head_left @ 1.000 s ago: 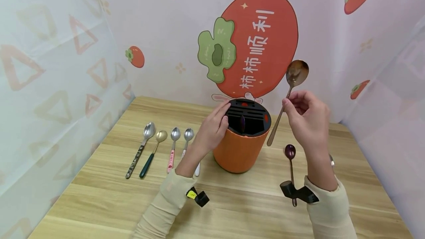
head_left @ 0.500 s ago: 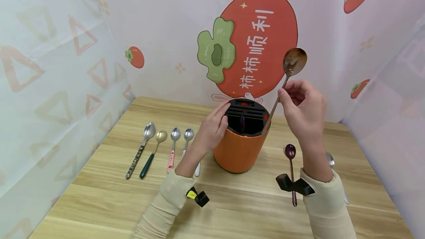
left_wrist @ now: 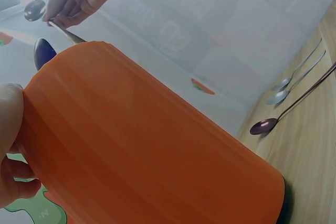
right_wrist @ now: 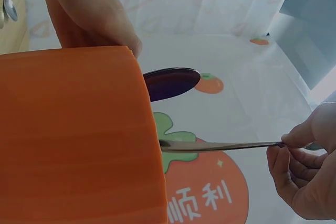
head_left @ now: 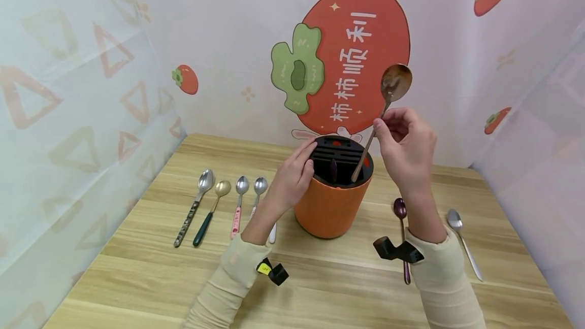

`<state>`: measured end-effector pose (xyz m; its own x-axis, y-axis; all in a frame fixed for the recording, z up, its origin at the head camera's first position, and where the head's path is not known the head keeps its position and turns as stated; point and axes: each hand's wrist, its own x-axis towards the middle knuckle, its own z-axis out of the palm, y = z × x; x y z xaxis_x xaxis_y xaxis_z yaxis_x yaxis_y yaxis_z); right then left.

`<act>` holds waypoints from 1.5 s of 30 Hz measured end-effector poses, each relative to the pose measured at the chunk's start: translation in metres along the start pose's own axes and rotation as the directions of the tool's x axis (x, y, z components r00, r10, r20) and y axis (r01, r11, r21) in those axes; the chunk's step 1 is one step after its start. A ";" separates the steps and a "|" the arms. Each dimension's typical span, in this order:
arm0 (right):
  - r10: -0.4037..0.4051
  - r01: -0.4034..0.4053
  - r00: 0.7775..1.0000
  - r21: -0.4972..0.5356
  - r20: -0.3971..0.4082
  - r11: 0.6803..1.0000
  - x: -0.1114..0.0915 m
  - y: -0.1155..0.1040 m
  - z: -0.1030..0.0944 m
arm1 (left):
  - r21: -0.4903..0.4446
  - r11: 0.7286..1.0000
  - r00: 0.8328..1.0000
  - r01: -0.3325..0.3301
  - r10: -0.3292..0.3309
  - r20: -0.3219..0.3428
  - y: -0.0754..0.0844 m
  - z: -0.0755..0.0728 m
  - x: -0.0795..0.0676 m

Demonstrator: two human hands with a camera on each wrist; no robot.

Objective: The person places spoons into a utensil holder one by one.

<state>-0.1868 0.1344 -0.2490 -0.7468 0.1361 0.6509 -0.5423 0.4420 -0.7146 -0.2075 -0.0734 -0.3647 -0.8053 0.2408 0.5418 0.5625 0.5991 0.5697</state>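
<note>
My right hand pinches a copper-coloured spoon by its handle, bowl up, above the orange utensil holder. The handle's lower end overlaps the holder's open compartment; in the right wrist view it reaches the rim. A dark purple spoon stands in that compartment, its bowl showing above the rim in the left wrist view. My left hand rests against the holder's left side, fingers extended along the black top, which has slots and red marks.
Left of the holder lie several spoons, including a dark patterned-handled one, a green-handled one and a pink-handled one. To the right are a purple spoon and a silver spoon. A printed backdrop stands behind the table.
My right hand has moved left with the copper-coloured spoon, bringing its handle end from beside the holder to over the compartment. My left hand and the holder have stayed in place.
</note>
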 end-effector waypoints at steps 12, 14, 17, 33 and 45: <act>-0.031 0.040 0.994 -0.087 0.104 0.995 -0.006 0.020 0.015 | -0.005 1.000 1.000 -0.005 0.005 -0.010 0.001 -0.002 -0.001; -0.024 0.036 0.992 -0.100 0.120 0.994 -0.009 0.024 0.017 | -0.003 1.000 1.000 -0.006 0.006 -0.009 0.001 -0.002 -0.001; -0.023 0.041 0.988 -0.111 0.155 0.993 -0.013 0.028 0.018 | -0.004 1.000 1.000 -0.002 0.002 -0.008 0.001 -0.002 0.000; -0.015 0.066 0.959 -0.171 0.283 0.983 -0.025 0.040 0.021 | -0.001 1.000 1.000 0.015 -0.015 0.000 0.001 -0.001 -0.001; -0.006 0.077 0.948 -0.209 0.319 0.975 -0.030 0.043 0.027 | 0.000 1.000 1.000 0.014 -0.014 0.005 0.000 0.000 0.000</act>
<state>-0.1980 0.1256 -0.3063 -0.8274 -0.1567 0.5394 -0.5053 0.6269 -0.5930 -0.2078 -0.0737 -0.3648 -0.8138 0.2363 0.5309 0.5514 0.6023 0.5773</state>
